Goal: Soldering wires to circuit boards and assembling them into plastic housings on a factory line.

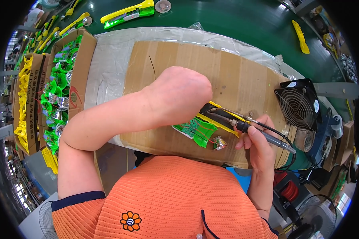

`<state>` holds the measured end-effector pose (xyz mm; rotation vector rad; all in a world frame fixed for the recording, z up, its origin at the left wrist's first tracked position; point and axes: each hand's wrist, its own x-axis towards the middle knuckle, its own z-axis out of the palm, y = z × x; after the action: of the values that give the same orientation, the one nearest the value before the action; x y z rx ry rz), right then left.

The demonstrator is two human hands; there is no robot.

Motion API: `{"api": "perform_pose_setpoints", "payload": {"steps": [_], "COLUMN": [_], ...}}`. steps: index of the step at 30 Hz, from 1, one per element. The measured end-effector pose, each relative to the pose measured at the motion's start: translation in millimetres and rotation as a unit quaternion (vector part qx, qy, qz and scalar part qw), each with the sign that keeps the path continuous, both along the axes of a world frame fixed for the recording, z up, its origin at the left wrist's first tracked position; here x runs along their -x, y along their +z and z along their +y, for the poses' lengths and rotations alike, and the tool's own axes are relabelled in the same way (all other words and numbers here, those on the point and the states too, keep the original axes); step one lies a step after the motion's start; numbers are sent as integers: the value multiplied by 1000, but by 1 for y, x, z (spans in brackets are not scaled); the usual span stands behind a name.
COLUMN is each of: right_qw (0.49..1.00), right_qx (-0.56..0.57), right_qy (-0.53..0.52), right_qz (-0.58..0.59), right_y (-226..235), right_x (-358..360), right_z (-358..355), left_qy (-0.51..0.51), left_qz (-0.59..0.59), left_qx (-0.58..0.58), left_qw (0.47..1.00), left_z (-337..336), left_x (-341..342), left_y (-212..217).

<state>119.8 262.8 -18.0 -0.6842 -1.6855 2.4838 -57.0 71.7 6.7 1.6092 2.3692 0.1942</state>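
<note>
My right hand (261,139) grips the grey handle of a soldering iron (273,140), with a thin metal tube and black cable along it. The iron's front end points left over a yellow-edged black part (219,115) on the cardboard. My left hand (183,93) is closed over the left end of that part; its back faces up, hiding the fingertips and whatever they hold. Just below lies an open green plastic housing (205,133) with a green circuit board (187,128). Red wires run from it to a small silver reflector lamp (219,143).
A cardboard sheet (235,71) covers the bench. At left, one box (83,59) holds green housings with reflectors, another (36,103) yellow parts. A black fan (297,103) stands at right. Beyond, a green conveyor (227,18) carries yellow and green pieces.
</note>
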Motion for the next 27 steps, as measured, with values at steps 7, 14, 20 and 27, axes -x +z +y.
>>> {"api": "perform_pose_setpoints", "payload": {"steps": [7, 14, 20, 27], "right_qw": [999, 997, 995, 991], "right_qx": [-9, -10, -14, -5], "right_qy": [-31, -26, -44, -75], "right_qz": [30, 67, 89, 106], "right_y": [2, 0, -7, -11], "right_x": [-10, -19, -27, -36], "right_z": [2, 9, 11, 12], "left_qy": [26, 31, 34, -67], "left_qz": [-7, -14, -50, -60], "left_qx": [-1, 4, 6, -117], "left_qw": [1000, 999, 998, 989], "left_z": [1, 1, -1, -18], "left_x": [0, -1, 3, -15], "left_y": [-1, 1, 8, 23]}}
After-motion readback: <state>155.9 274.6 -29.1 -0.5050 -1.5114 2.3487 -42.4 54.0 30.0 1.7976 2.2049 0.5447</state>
